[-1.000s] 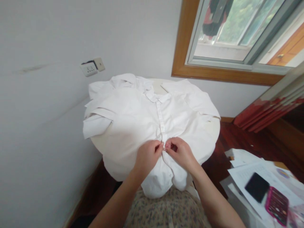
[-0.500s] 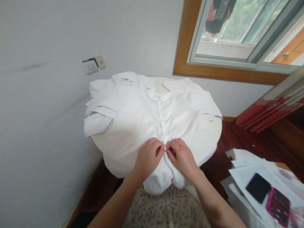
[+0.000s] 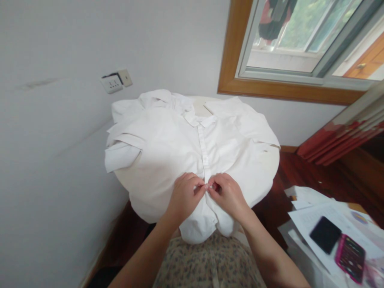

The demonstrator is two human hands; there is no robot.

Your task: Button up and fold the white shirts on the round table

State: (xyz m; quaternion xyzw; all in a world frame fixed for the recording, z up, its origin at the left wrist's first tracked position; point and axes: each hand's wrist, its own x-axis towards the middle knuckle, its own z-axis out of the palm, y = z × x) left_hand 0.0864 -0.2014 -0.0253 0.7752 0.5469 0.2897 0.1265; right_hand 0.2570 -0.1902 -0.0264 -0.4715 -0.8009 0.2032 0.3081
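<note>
A white shirt (image 3: 168, 148) lies spread front-up over a small round table (image 3: 273, 164), collar toward the wall. Its button strip runs down the middle toward me. My left hand (image 3: 183, 196) and my right hand (image 3: 227, 195) meet at the lower part of that strip, fingertips touching. Both hands pinch the shirt's front edges there, fingers curled. The shirt's hem hangs over the table's near edge above my lap. Whatever sits between the fingertips is too small to make out.
A wall socket (image 3: 115, 81) is on the white wall behind the table. A wood-framed window (image 3: 288, 52) is at upper right. At lower right, papers (image 3: 306, 212) carry a black phone (image 3: 325, 235) and a pink-cased phone (image 3: 349, 258). Red folded items (image 3: 339, 140) lean at the right.
Both hands have stayed pinched together on the button strip and shifted slightly up the shirt. The view has shifted a little.
</note>
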